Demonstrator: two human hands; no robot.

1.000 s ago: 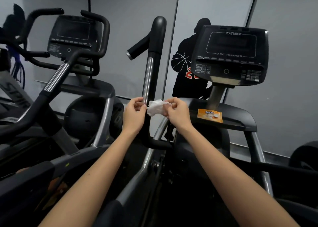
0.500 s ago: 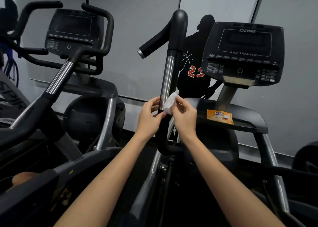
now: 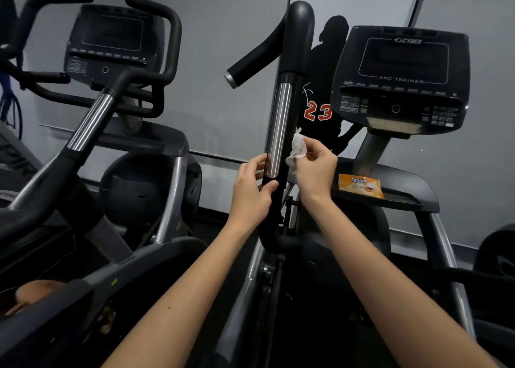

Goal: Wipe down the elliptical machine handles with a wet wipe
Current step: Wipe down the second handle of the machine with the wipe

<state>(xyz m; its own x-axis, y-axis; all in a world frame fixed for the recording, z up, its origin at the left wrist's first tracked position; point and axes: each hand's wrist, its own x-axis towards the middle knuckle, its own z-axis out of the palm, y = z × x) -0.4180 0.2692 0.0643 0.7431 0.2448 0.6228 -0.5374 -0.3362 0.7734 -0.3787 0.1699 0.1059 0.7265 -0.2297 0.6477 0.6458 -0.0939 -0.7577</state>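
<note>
Left grip (image 3: 250,192) has let go of the wet wipe (image 3: 298,150) and now clasps the handle (image 3: 278,122) low down; right grip (image 3: 315,169) pinches the wipe just beside it, so wiping seems ready to begin.

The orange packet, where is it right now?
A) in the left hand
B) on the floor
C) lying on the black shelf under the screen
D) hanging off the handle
C: the orange packet lies flat on the black shelf below the screen; the left hand grips the handle and the right hand pinches the wet wipe, so neither touches it.
</note>
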